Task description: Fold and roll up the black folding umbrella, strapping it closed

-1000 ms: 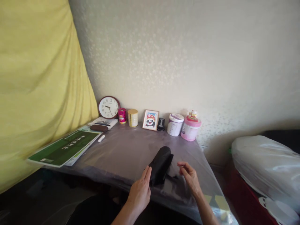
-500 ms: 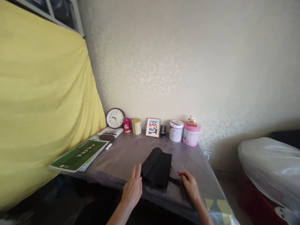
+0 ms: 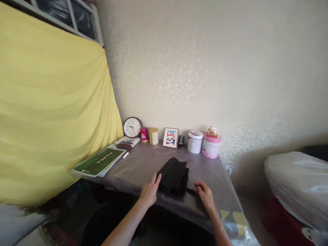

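Here, a black bundle (image 3: 173,176) lies near the front of the bench (image 3: 143,164), the left hand (image 3: 150,192) unclenched against its side; whether the curled right hand (image 3: 204,195) grips its strap (image 3: 191,190), I cannot tell. Clock (image 3: 132,127), picture (image 3: 170,138) and tubs (image 3: 195,143) stand well behind.

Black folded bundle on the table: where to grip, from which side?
Probably the rolled edge of the black bundle, coming from the left, where the fingers of the left hand already sit: it looks rounded and thicker. The right side looks worse: loose, layered flaps, with a thin dark strip running toward the right hand.
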`<state>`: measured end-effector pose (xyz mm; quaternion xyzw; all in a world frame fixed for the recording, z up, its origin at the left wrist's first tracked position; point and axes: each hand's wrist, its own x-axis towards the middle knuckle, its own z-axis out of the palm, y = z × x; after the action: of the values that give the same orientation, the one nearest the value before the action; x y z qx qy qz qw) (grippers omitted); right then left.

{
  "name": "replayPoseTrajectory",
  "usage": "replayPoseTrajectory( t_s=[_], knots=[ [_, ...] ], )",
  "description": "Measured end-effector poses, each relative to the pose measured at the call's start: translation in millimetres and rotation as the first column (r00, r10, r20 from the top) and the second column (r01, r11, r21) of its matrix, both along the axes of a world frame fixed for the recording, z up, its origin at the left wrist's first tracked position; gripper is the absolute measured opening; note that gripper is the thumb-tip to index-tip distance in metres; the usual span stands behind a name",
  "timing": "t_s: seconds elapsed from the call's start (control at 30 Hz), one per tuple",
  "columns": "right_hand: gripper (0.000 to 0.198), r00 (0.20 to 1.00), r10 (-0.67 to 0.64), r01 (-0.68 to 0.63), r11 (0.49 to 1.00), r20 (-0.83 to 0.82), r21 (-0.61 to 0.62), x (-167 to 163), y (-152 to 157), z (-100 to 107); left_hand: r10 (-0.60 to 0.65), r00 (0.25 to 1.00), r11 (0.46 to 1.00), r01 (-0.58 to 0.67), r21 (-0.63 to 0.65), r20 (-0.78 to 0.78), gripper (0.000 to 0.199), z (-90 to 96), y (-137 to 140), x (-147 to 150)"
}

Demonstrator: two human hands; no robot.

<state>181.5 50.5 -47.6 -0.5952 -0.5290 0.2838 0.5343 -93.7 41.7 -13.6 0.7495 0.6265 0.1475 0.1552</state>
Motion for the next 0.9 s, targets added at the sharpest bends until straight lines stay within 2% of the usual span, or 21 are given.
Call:
replayPoseTrajectory(
  t_s=[0.1,0.2,0.37,0.47,0.63,0.8,0.9],
  knots=[
    [0.033,1.0,0.001,-0.001,1.0,-0.008,-0.004,-1.3,-1.1,1.2,0.011,0.989,0.999,-0.005,-0.04,0.151,0.081,7.1,3.8,-4.4],
    [0.033,1.0,0.013,-0.013,1.0,-0.026,0.011,-1.0,-1.2,-0.1,0.026,0.946,0.992,0.016,-0.128,0.322,0.07,17.5,5.1,-8.2],
    [0.032,1.0,0.013,-0.012,0.998,-0.011,0.06,2.4,-1.0,-3.5,0.035,0.853,0.973,0.089,-0.211,0.52,0.036,33.9,-4.3,-6.7],
    [0.032,0.999,0.048,-0.047,0.994,-0.015,0.096,3.8,-1.8,-3.2,0.034,0.832,0.976,0.092,-0.198,0.554,0.037,39.9,-9.4,-1.3],
    [0.033,1.0,0.025,-0.023,0.997,-0.017,0.079,3.6,-2.1,-2.0,0.032,0.815,0.996,0.024,-0.09,0.578,0.057,43.1,-9.6,6.0],
    [0.033,0.99,0.122,-0.115,0.989,-0.072,0.093,2.5,-3.1,-2.8,0.104,0.777,0.982,0.02,-0.19,0.621,0.044,37.1,-6.2,5.6],
    [0.028,0.997,0.059,-0.055,0.995,-0.047,0.086,2.2,-2.3,-4.6,0.116,0.743,0.98,0.022,-0.197,0.659,0.046,35.2,-2.3,4.8]
  ],
)
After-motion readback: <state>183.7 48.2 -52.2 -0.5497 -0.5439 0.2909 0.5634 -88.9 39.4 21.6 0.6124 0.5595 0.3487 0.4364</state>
